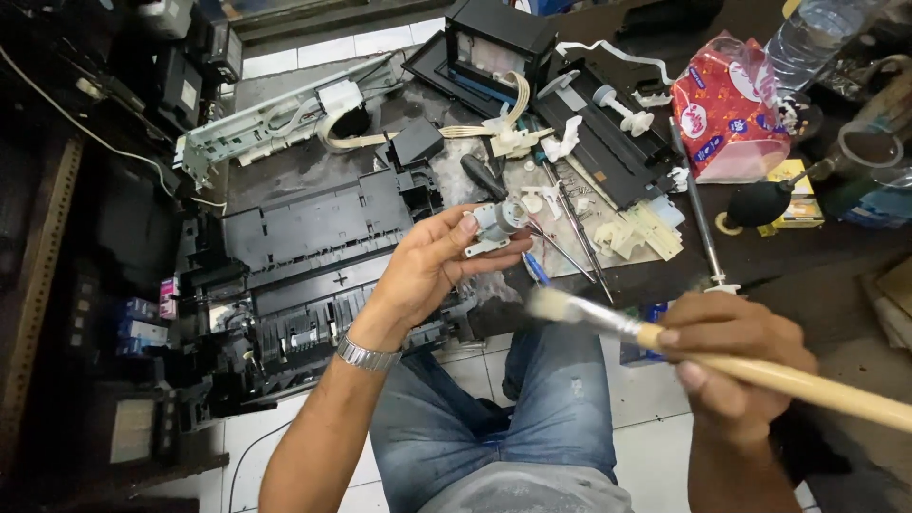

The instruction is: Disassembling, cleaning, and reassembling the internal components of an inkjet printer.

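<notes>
My left hand point(429, 268) holds a small silver motor on a white bracket point(495, 224) between thumb and fingertips, raised above the workbench edge. A metal watch sits on that wrist. My right hand point(730, 366) grips the wooden handle of a paintbrush point(760, 372). Its pale bristles point(550, 303) point left, just below and to the right of the motor without touching it. Both hands hover over my lap in blue jeans.
A dismantled black printer chassis point(313, 256) lies on the bench at left. Loose white plastic parts, metal rods point(575, 228) and a screwdriver point(483, 176) are scattered in the middle. A red tissue pack point(727, 109), a black rubber blower point(760, 202) and a plastic bottle point(807, 38) stand at right.
</notes>
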